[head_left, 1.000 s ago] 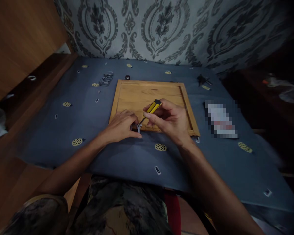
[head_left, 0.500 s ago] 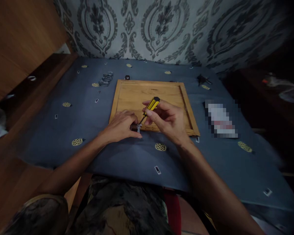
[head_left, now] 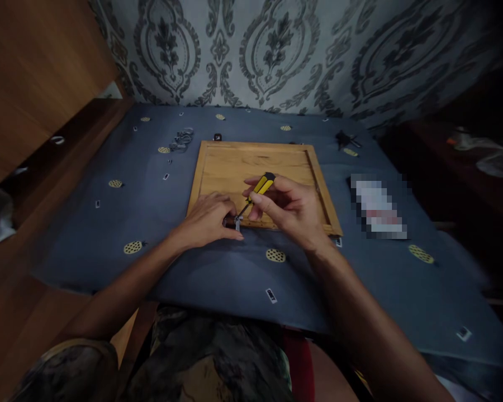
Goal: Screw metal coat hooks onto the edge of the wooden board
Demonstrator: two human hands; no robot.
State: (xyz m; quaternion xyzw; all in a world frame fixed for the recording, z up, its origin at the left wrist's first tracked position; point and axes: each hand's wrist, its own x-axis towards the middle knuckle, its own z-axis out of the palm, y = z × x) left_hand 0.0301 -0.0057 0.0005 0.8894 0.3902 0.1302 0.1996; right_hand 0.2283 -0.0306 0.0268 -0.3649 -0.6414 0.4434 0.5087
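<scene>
My right hand (head_left: pixel 295 209) pinches the yellow and black handle of a screwdriver (head_left: pixel 262 185), whose shaft slants down to the left. The tip meets a small metal fitting (head_left: pixel 237 223) at the near edge of a framed wooden panel (head_left: pixel 251 173). My left hand (head_left: pixel 205 220) rests over the panel's near left corner, thumb and fingers around a dark piece (head_left: pixel 229 221) beside the fitting. How the dark piece and the fitting join is too small to tell.
The panel lies on a blue patterned tablecloth (head_left: pixel 151 209). Behind it are tangled grey items (head_left: pixel 181 139) and a small black object (head_left: pixel 217 137). A dark tool-like object (head_left: pixel 346 139) lies back right, a blurred-out packet (head_left: pixel 379 206) at right. A wooden cabinet (head_left: pixel 42 67) stands left.
The whole view has shifted slightly, so the table and panel sit a little lower. Both hands keep their hold, and the screwdriver stays at the fitting.
</scene>
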